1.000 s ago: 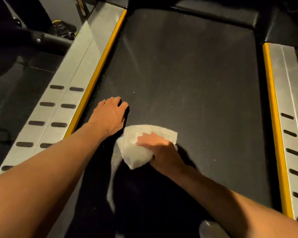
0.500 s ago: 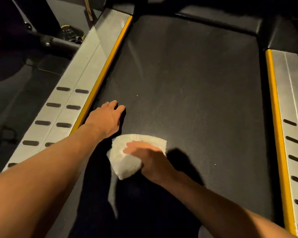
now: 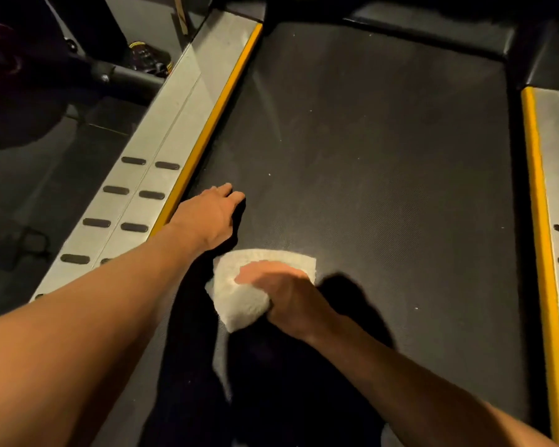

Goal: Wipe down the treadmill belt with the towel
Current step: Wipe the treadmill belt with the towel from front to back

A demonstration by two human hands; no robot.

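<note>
Right hand (image 3: 284,295) presses the white towel (image 3: 242,304) down on the treadmill belt (image 3: 384,150).

Its fingers, a bit blurred, curl over the bunched towel, which sits right under the palm and pokes out on the thumb side, flat on the dark belt. Just ahead and to the left of it, the left hand (image 3: 207,217) lies flat on the belt with fingers straight, holding nothing. Beside that hand runs the yellow strip (image 3: 207,130) of the silver side rail (image 3: 155,146).
</note>
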